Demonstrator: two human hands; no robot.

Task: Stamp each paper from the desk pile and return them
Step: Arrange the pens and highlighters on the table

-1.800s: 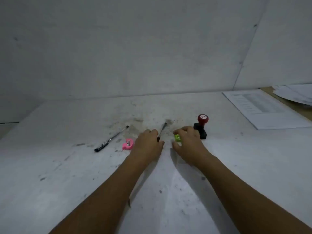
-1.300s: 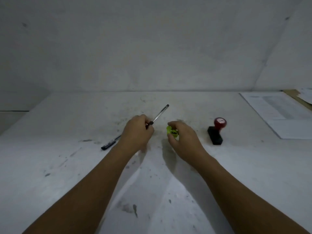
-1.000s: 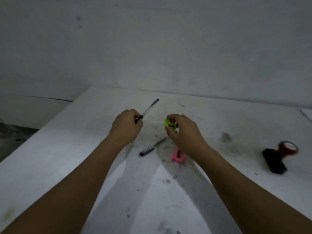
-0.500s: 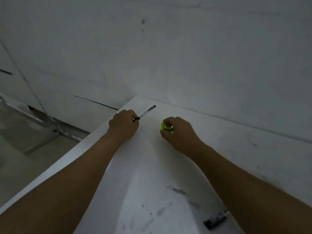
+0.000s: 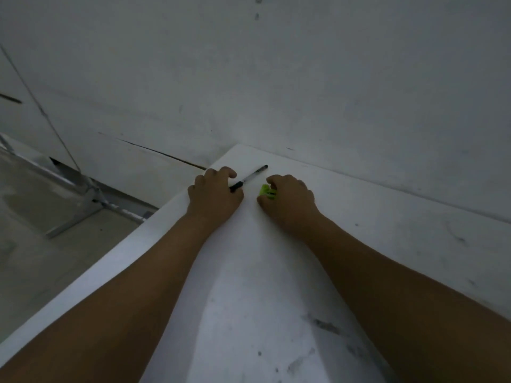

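Observation:
Both my hands are down at the far left corner of the white desk (image 5: 276,286). My left hand (image 5: 214,196) holds a clear pen (image 5: 250,176) with a black grip, its tip pointing toward the wall. My right hand (image 5: 289,200) has its fingers curled round a small lime-green object (image 5: 266,191), low against the desk top. The stamp and the papers are out of view.
The desk's left edge (image 5: 91,283) runs diagonally, with the grey floor (image 5: 33,244) and a metal frame (image 5: 80,208) beyond it. A white wall (image 5: 304,78) stands right behind the desk corner. Dark smudges (image 5: 323,326) mark the near desk top.
My view and both hands have swung left from the desk's middle to its far left corner, carrying the pen and the green object. The stamp, pink object and other pen left the view.

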